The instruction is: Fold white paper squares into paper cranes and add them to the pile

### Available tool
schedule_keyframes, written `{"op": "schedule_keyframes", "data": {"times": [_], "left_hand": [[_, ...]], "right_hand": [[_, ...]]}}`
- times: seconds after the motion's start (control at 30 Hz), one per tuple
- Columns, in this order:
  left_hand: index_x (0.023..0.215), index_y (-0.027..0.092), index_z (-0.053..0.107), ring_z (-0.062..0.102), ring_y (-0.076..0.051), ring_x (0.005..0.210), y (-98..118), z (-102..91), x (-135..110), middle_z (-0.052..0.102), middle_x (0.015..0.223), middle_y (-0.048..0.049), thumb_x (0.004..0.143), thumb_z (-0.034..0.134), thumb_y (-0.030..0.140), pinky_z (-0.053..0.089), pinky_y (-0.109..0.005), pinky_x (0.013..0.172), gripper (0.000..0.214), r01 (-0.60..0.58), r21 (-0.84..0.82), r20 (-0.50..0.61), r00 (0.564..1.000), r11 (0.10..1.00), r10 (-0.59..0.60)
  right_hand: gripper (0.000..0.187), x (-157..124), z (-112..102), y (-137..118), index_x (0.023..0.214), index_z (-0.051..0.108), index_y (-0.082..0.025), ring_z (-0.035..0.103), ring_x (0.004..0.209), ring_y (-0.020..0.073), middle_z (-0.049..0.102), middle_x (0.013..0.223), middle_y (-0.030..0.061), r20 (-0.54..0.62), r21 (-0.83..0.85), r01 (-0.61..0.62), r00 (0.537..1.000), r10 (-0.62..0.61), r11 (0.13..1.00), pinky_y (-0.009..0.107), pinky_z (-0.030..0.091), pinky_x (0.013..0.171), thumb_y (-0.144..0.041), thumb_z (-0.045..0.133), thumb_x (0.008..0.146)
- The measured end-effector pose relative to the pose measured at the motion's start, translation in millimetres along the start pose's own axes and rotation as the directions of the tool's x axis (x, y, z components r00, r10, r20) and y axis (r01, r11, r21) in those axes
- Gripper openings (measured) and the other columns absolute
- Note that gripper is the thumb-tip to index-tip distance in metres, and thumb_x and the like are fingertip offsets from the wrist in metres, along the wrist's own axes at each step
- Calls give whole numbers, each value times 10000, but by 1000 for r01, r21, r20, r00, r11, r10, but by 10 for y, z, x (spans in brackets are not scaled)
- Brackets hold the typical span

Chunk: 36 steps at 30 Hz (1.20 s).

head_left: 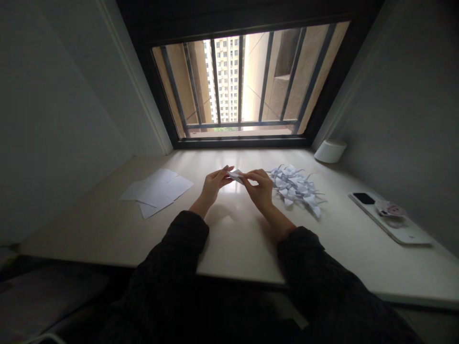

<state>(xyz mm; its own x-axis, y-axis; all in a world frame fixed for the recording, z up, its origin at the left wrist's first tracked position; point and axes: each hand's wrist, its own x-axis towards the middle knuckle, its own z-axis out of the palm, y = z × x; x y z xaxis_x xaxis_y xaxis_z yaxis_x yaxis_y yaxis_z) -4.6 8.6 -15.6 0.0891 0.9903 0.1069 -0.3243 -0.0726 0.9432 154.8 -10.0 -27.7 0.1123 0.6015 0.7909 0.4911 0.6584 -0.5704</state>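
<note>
Holds a small, folded piece of white paper (pixel 235 176) over the middle of a glossy, off-white, flat tabletop (pixel 236 253), toward its far side. Grasps its left end in the fingertips of the bare left hand (pixel 213 186); pinches its right end between thumb and forefinger of the bare right hand (pixel 260 188). Cannot quite make out the folds, small and partly covered by fingers as seen from here. Reaches in from the near edge in dark, loose sleeves (pixel 187 234), bare at the wrists.

Has, just to the right of the right hand, a loose heap of folded white paper figures (pixel 294 185) with pointed tips. Has to the left, well apart from the left hand, several flat, overlapping white paper sheets (pixel 158 188). Shows farther right a white, rectangular phone (pixel 412 234), lying flat with a dark camera block, and with a pale, rounded attachment (pixel 390 209) on its back. Includes, at the far right, a smooth white rounded object (pixel 330 151) near the grey wall (pixel 405 105). Faces a dark-framed, barred glass window (pixel 240 86) on the far side.
</note>
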Motion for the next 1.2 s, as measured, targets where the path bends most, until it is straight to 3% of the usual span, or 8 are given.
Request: {"op": "schedule_keyframes", "data": {"times": [0.2,0.37,0.5,0.67,0.8,0.97,1.2], "left_hand": [[1001,127,715,683,-221,892,16,16,-10,724,951,-112,739,697,480,519,-394,890,441,-13,43,3,1000,999,13],[1147,183,659,682,-210,895,47,5,-40,702,1066,-108,767,662,496,512,-372,873,491,-16,119,136,991,993,0],[1223,218,600,678,-212,905,43,28,-69,696,1072,-100,715,739,412,512,-362,845,561,-59,194,220,975,979,15],[1147,182,640,675,-188,815,53,36,-67,707,928,-79,668,781,337,521,-380,819,523,-106,263,225,973,959,46],[1085,163,665,656,-187,827,97,-42,-30,696,943,-89,664,780,316,531,-388,805,463,-153,299,310,949,942,56],[1077,161,671,645,-188,821,186,-191,-4,688,895,-87,686,757,333,528,-375,774,436,-158,413,425,905,897,-37],[1039,164,680,651,-203,831,291,-319,3,691,916,-102,705,731,354,519,-348,738,388,-203,477,457,888,855,-44]], "right_hand": [[118,-10,1,22,825,740,-263,564,731,184,652,727,20,-1,5,-28,1000,28,1000,346,475,704,-338,649,818],[128,-12,4,39,802,736,-269,559,783,192,642,779,32,-53,-29,-23,998,22,999,351,476,703,-361,649,817],[129,-6,2,41,785,733,-280,551,792,195,637,787,34,-57,-78,-5,998,0,997,367,472,727,-375,651,816],[101,9,-12,46,813,737,-287,541,796,196,642,802,34,-49,-101,47,997,-52,994,363,465,729,-348,655,817],[79,40,-38,62,827,740,-285,554,808,197,650,808,33,-21,-80,45,999,-47,996,364,467,754,-322,675,802],[62,73,-69,114,818,744,-289,571,821,203,666,803,23,37,-45,28,999,-26,999,372,475,774,-304,711,767],[116,86,-81,115,889,750,-295,597,795,195,710,815,24,136,14,25,990,-26,1000,362,496,752,-308,697,787]]}}
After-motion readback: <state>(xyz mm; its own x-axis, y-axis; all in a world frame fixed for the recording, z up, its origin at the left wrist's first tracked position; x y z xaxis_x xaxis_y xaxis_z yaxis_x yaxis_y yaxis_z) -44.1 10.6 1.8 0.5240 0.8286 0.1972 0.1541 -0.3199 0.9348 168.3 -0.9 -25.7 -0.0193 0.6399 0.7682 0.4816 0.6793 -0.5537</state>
